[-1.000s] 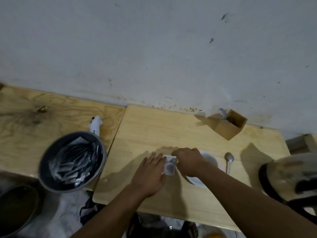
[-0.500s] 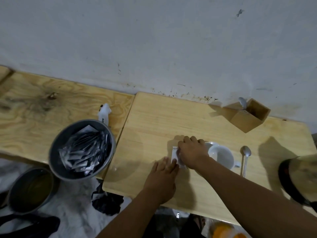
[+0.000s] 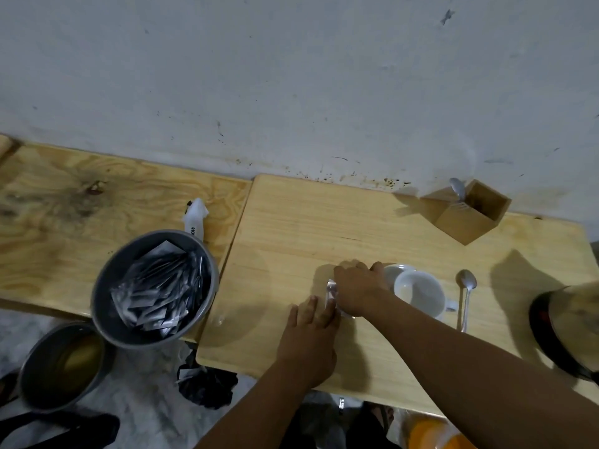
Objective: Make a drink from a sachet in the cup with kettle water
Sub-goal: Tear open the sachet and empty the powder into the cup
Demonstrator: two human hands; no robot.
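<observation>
A white cup (image 3: pixel 419 294) stands on a white saucer (image 3: pixel 393 272) on the light wooden table (image 3: pixel 291 228). Just left of the cup, my right hand (image 3: pixel 358 290) presses down on a small silvery sachet (image 3: pixel 331 291) lying on the table; most of the sachet is hidden under the hand. My left hand (image 3: pixel 309 338) rests flat in front of it, fingertips touching the sachet's near edge. A metal spoon (image 3: pixel 465 296) lies right of the cup. The kettle (image 3: pixel 567 325) shows blurred at the right edge.
A grey metal bowl (image 3: pixel 107 286) full of several silvery sachets sits at the left table's edge, a white torn sachet (image 3: pixel 194 215) behind it. A second pot (image 3: pixel 61 361) stands on the floor. A wooden box (image 3: pixel 470 212) with a spoon stands at the back right.
My view shifted left and down. My right hand moved the sachet from above the cup's edge down onto the table left of the cup; my left hand followed in front.
</observation>
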